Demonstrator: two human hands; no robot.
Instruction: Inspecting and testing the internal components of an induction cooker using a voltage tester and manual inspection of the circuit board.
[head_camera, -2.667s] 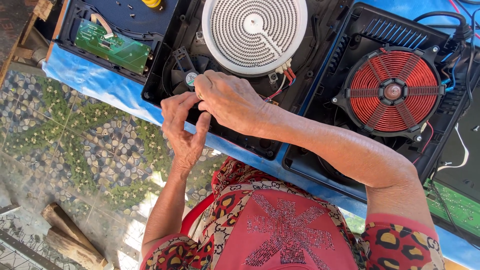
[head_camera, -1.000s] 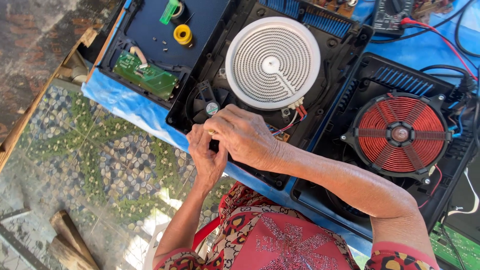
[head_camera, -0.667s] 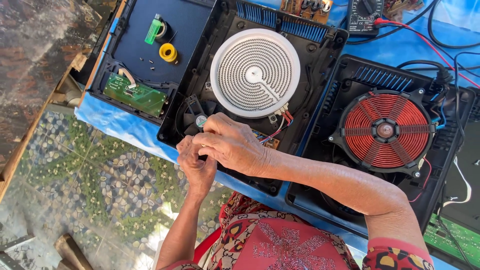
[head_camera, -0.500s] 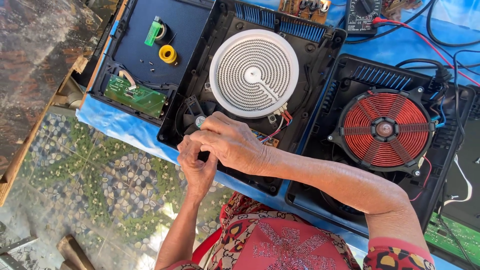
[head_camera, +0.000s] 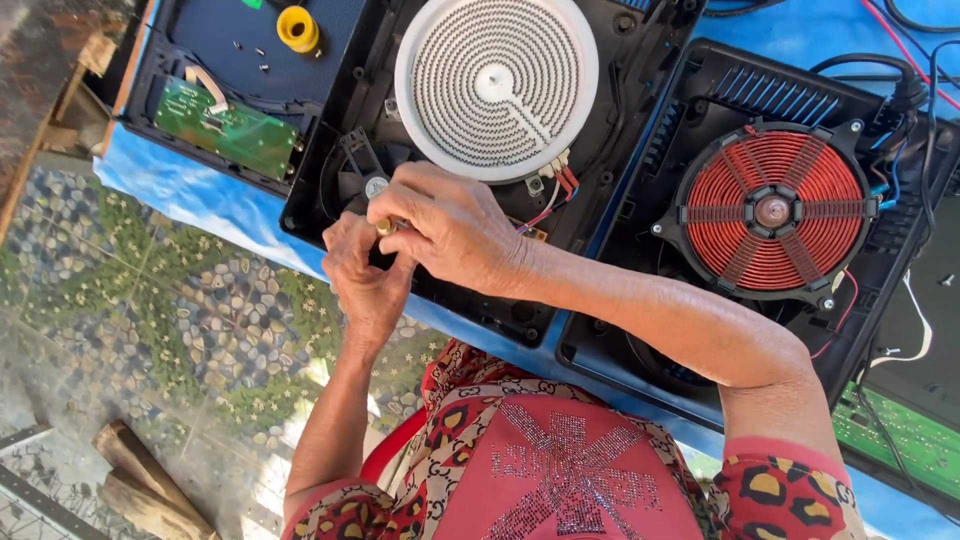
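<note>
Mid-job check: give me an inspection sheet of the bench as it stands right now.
Surface: blue sheet over the table.
Job's things: small brass-coloured part pinched between both hands, above the open black cooker housing with its white spiral heating disc and fan.
Clutter: second housing with red copper coil; green circuit board; yellow ring; loose screws.
Grippers: left hand and right hand both closed on the part.
Cables: red and blue leads at the disc; black cord.
Surroundings: patterned tile floor, wood pieces.

Bright daylight fills the sharp frame, glaring on the white coil (head_camera: 497, 85) at top, with soft shadow lower left.
</note>
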